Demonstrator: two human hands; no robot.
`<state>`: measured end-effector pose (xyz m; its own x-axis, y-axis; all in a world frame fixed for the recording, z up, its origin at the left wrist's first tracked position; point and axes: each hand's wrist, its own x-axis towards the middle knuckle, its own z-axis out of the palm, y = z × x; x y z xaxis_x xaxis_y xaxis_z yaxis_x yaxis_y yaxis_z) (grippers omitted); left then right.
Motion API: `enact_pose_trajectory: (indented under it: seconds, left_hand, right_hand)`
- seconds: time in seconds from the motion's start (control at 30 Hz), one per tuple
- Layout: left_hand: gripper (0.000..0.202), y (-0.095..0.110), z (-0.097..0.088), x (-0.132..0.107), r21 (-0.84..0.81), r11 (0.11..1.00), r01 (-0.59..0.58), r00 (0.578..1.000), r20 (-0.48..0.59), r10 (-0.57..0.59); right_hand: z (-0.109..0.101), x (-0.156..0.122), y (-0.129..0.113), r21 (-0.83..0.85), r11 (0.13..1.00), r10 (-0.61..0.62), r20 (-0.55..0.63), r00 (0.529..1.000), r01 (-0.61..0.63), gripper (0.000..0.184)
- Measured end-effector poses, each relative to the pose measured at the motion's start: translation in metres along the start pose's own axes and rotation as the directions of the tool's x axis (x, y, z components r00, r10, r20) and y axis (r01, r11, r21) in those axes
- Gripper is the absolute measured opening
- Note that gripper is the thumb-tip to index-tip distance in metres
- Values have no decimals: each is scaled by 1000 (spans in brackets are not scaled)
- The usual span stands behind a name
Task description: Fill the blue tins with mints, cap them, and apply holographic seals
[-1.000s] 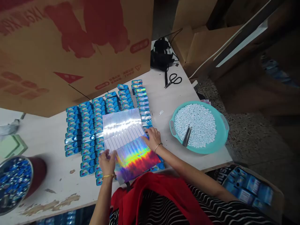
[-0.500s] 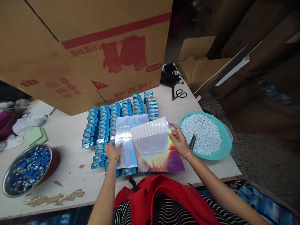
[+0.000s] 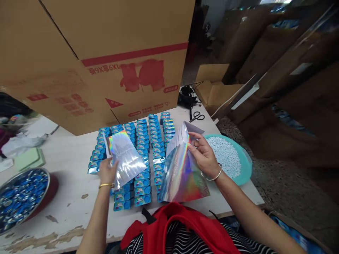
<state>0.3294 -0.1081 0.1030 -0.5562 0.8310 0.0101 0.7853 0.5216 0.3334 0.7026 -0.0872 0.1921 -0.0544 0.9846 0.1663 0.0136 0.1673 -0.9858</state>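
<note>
My left hand [image 3: 108,172] grips a shiny silver holographic sheet [image 3: 125,157] by its left edge, tilted over the rows of small blue boxes. A fanned stack of similar holographic sheets [image 3: 182,176] with white edges is pinched at its upper right side in my right hand [image 3: 205,155]. Between and under the two lie several rows of small blue printed boxes [image 3: 143,200], partly covered by the sheets. Just right of my right hand stands a turquoise basin [image 3: 246,160] filled with small white pieces [image 3: 225,155].
A large cardboard carton [image 3: 132,28] stands along the back of the table. A metal bowl [image 3: 45,208] of blue and silver pieces sits at the left, near green blocks [image 3: 29,159]. Black scissors [image 3: 197,116] lie at the back right by an opened cardboard box [image 3: 215,93].
The silver sheet in my left hand has separated from the stack and moved left. The stack in my right hand is now bent and fanned, uncovering more blue boxes. The view has shifted.
</note>
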Motion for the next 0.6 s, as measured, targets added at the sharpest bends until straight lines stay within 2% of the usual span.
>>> enact_pose_trajectory:
  seconds: [0.03,0.1,0.17,0.23,0.33,0.4,0.43,0.47,0.5,0.53,0.57,0.6]
  left_hand:
    - [43,15,5,-11,-1,999,-51,999,16,51]
    - [48,42,19,-35,66,989,-133,988,-66,137]
    - [53,57,31,-51,130,985,-112,981,-142,130]
    - [58,52,35,-53,150,988,-25,988,-144,47]
    - [64,24,29,-41,94,986,136,987,-99,-127]
    - [64,12,23,-34,-38,980,196,975,-102,-199]
    - [63,12,21,-34,-143,970,197,975,-71,-208]
    - [59,18,21,-37,-267,943,198,979,1,-205]
    - [57,30,23,-44,-395,891,224,974,130,-188]
    - [54,44,25,-53,-514,810,283,945,293,-145]
    - [54,61,28,-63,-588,705,397,877,468,-104]
    - [57,77,30,-75,-615,592,520,779,626,-35]
  right_hand:
    - [2,1,-5,9,1000,-10,8,1000,10,35]
    - [4,1,-14,21,999,-25,12,1000,24,32]
    - [2,-1,-20,32,999,-30,9,1000,29,31]
    - [-2,-5,-23,43,999,-30,-2,1000,30,32]
    - [-8,-13,-27,32,999,-21,-25,999,22,33]
    - [-10,-18,-29,21,1000,-17,-36,999,18,32]
    - [-10,-20,-31,23,1000,-16,-34,999,17,31]
    - [-10,-22,-33,31,999,-18,-28,999,19,31]
    - [-8,-24,-36,42,999,-23,-18,1000,24,30]
    - [-7,-25,-39,53,998,-32,-6,999,32,30]
    - [-6,-27,-42,58,997,-43,7,999,42,30]
    - [-6,-28,-46,57,997,-57,18,998,56,30]
